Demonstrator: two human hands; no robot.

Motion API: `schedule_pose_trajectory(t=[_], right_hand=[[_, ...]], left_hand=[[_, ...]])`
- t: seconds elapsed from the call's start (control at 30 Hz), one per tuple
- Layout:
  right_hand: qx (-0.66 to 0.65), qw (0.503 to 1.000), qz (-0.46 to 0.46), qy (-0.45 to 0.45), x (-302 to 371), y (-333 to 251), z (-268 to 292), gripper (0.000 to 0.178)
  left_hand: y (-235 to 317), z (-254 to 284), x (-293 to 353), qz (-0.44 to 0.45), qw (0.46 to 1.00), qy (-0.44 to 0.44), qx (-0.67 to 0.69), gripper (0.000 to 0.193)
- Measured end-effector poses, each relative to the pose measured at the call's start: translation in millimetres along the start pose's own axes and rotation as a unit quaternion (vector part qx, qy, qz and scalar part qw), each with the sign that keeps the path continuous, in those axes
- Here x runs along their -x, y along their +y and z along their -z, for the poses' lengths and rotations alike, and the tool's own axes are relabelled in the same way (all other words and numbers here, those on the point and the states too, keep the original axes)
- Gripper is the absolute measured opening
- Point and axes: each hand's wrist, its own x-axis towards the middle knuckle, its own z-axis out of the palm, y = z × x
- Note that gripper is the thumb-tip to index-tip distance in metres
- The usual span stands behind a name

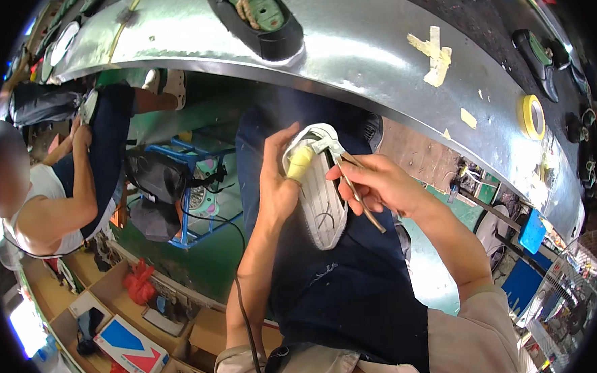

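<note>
A white shoe upper on a last, underside up [324, 219], rests over my lap with its pale ribbed insole showing. My left hand [278, 187] grips it round the left edge near its far end. Yellow wrapping [300, 163] covers my left thumb, which presses on the shoe. In my right hand [383, 185] is a slim metal tool with two handles, apparently pincers [374, 218]. Its jaws meet the white edge material at the far end of the shoe. My right fingers are closed round the handles.
Ahead curves a metal-edged workbench [364, 21] bearing a dark shoe with a green last [259, 16] and a yellow tape roll [532, 117]. Left, a seated person [63, 199] holds a shoe, near a blue-framed stool [202, 212]. Divided wooden boxes [108, 284] stand lower left; a wire-guard fan [574, 287] lower right.
</note>
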Motion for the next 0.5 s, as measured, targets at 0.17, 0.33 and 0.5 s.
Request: schedule_pose_trajectory(t=[0.17, 0.33, 0.5], right_hand=[[0.085, 0.996, -0.009, 0.019, 11, -3, 0, 0.036], [0.347, 0.914, 0.175, 0.120, -2, 41, -6, 0.026], [0.360, 0.910, 0.156, 0.139, 7, 42, -13, 0.025]], left_hand=[[-3, -8, 1, 0.000, 0.994, 0.013, 0.111, 0.044], [-12, -4, -2, -0.054, 0.993, 0.016, 0.106, 0.041], [4, -5, -7, -0.006, 0.993, -0.006, 0.117, 0.068]])
